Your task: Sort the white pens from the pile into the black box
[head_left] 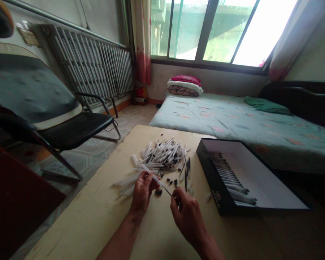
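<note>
My left hand (144,189) is closed around a white pen barrel (151,176), which slants down to the right. A thin dark pen refill (168,191) lines up with the barrel's lower end, and my right hand (186,213) pinches its other end. Whether part of the refill sits inside the barrel I cannot tell. Beyond my hands lies a heap of white pen parts (165,151) mixed with dark pieces. More white barrels (126,184) lie left of my left hand. Small black caps (159,192) are scattered between and just beyond my hands.
To the right on the cream table (97,209) stands a black-sided box (219,180) with a row of pens (230,177) along its left side. A bed (206,108) adjoins the table's far side. A black folding chair (73,126) stands at left.
</note>
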Action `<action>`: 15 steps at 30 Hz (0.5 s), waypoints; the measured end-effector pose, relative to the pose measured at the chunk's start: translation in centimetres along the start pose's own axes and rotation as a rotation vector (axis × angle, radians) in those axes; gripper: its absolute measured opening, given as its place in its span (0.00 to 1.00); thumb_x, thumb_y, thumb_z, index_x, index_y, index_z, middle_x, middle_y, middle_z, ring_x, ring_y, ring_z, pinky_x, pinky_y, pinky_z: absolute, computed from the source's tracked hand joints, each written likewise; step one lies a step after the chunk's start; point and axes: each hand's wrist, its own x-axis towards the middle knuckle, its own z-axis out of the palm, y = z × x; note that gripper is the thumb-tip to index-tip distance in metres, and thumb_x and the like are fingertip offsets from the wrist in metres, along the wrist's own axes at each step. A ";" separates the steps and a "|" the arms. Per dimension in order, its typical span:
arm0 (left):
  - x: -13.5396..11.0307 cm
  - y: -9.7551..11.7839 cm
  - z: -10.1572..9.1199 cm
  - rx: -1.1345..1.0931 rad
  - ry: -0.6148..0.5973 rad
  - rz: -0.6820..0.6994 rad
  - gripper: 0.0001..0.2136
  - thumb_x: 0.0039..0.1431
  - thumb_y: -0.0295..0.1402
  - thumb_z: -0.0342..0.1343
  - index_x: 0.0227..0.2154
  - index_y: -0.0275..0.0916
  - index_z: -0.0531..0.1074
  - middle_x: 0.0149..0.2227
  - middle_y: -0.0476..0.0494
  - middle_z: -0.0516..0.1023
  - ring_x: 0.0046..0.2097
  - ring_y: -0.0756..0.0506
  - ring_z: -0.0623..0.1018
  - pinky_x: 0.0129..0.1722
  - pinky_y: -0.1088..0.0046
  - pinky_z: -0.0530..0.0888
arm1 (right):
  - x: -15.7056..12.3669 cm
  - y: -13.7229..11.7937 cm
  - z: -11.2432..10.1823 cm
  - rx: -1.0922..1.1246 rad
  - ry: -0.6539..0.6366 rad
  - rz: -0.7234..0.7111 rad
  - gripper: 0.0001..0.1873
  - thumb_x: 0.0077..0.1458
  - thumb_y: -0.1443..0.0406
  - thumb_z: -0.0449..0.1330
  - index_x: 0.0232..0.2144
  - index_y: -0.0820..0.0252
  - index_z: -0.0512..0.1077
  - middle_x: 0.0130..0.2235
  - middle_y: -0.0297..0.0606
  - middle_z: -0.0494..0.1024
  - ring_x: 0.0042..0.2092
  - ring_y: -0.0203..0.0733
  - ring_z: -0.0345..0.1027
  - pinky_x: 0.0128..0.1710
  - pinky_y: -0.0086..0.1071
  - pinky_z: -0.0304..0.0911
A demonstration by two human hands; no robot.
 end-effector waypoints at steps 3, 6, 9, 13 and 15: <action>-0.3 -0.2 0.2 0.048 -0.096 -0.028 0.11 0.52 0.37 0.59 0.32 0.38 0.64 0.26 0.49 0.78 0.23 0.52 0.74 0.24 0.76 0.70 | 0.3 0.0 0.4 0.046 0.058 0.066 0.05 0.56 0.64 0.52 0.29 0.59 0.63 0.22 0.30 0.69 0.24 0.34 0.65 0.25 0.25 0.54; -0.8 -0.4 0.4 0.079 -0.267 -0.105 0.11 0.51 0.36 0.60 0.31 0.38 0.65 0.26 0.46 0.78 0.24 0.49 0.76 0.26 0.73 0.72 | 0.9 -0.2 0.8 0.141 0.161 0.171 0.09 0.57 0.59 0.52 0.33 0.59 0.64 0.24 0.33 0.72 0.26 0.36 0.67 0.27 0.26 0.58; -1.0 -0.5 0.6 0.081 -0.373 -0.184 0.11 0.49 0.35 0.62 0.31 0.36 0.66 0.25 0.44 0.79 0.25 0.48 0.77 0.27 0.71 0.74 | 1.7 -0.2 0.6 0.284 0.205 0.224 0.13 0.60 0.57 0.48 0.30 0.59 0.64 0.26 0.35 0.73 0.28 0.37 0.68 0.27 0.27 0.60; -0.7 -0.2 0.3 -0.081 -0.206 -0.243 0.10 0.49 0.31 0.63 0.31 0.36 0.67 0.28 0.44 0.80 0.27 0.48 0.79 0.27 0.75 0.75 | 2.7 1.8 -0.6 0.469 0.290 0.364 0.20 0.61 0.53 0.43 0.28 0.59 0.65 0.26 0.36 0.74 0.25 0.37 0.68 0.20 0.26 0.59; -0.4 0.1 0.1 -0.220 -0.078 -0.262 0.07 0.51 0.29 0.61 0.32 0.36 0.68 0.28 0.45 0.80 0.28 0.50 0.79 0.28 0.77 0.76 | 2.9 3.7 -1.4 0.404 0.345 0.405 0.19 0.58 0.52 0.47 0.28 0.60 0.67 0.26 0.36 0.74 0.25 0.38 0.67 0.21 0.27 0.59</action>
